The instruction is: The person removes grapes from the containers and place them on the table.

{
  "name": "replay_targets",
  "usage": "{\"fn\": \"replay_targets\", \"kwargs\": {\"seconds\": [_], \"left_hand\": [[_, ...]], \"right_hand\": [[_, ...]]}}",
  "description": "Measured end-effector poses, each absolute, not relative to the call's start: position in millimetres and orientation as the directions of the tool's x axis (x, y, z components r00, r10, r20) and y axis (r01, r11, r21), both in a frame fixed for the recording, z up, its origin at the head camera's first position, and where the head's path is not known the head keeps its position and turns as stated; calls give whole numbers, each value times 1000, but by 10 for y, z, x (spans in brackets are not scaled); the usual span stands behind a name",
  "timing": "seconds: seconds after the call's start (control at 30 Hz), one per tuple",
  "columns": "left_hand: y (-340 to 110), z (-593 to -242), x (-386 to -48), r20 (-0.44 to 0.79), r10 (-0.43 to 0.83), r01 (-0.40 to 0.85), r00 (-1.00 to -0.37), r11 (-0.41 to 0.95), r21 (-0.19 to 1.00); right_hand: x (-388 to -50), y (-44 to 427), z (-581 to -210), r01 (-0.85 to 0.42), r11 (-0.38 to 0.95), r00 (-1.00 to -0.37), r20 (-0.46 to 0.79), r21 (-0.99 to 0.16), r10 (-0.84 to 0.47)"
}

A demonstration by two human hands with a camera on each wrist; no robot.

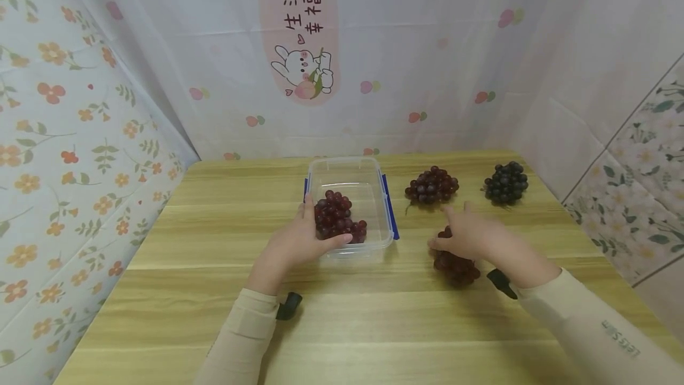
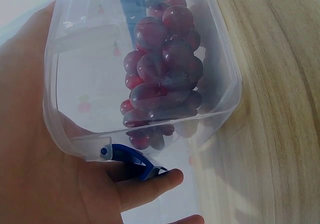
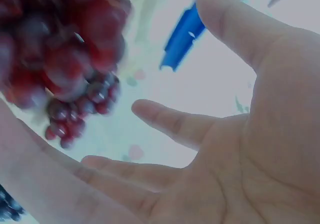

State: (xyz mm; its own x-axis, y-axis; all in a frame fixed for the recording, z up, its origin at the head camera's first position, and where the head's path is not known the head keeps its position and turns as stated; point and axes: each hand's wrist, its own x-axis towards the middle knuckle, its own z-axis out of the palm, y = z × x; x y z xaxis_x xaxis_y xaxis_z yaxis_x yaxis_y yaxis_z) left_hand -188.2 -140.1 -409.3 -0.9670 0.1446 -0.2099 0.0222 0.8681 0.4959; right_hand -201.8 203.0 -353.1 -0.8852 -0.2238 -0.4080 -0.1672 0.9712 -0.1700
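A clear plastic box (image 1: 380,210) with blue side latches stands mid-table, a bunch of red grapes (image 1: 332,214) inside it. My left hand (image 1: 299,241) rests against its near left corner, thumb along the near rim and fingers along the left side. In the left wrist view those fingers (image 2: 150,189) reach out straight beside a blue latch (image 2: 131,156). My right hand (image 1: 478,235) hovers with spread fingers over a second red bunch (image 1: 456,269), partly covering it. Close up in the right wrist view, this bunch (image 3: 65,39) lies beyond the open palm (image 3: 250,169), not gripped.
Behind the right hand lies another red bunch (image 1: 431,185). A bunch of dark grapes (image 1: 506,183) sits at the table's far right. A printed cloth (image 1: 224,111) hangs along the back edge, and flowered cloth (image 1: 80,153) borders the left side.
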Motion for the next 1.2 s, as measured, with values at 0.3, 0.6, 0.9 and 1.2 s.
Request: {"fn": "replay_targets", "kwargs": {"seconds": [0.3, 0.6, 0.9, 1.2], "left_hand": [[-1400, -4071, -1881, -216, 147, 24, -965, 873, 486], [-1394, -4059, -1892, -218, 145, 18, -965, 869, 495], [-1372, -4043, -1900, -227, 146, 12, -963, 863, 505], [-1396, -4070, -1911, -235, 146, 9, -961, 866, 500]], "right_hand": [[-2139, 1808, -3158, -300, 952, -890, -342, -56, -300], [-2236, 1327, -2829, -397, 918, -868, -320, -14, -381], [-2381, 873, -2754, -470, 883, -844, -304, 19, -442], [-2554, 400, -2860, -545, 836, -768, -362, -63, -528]]}}
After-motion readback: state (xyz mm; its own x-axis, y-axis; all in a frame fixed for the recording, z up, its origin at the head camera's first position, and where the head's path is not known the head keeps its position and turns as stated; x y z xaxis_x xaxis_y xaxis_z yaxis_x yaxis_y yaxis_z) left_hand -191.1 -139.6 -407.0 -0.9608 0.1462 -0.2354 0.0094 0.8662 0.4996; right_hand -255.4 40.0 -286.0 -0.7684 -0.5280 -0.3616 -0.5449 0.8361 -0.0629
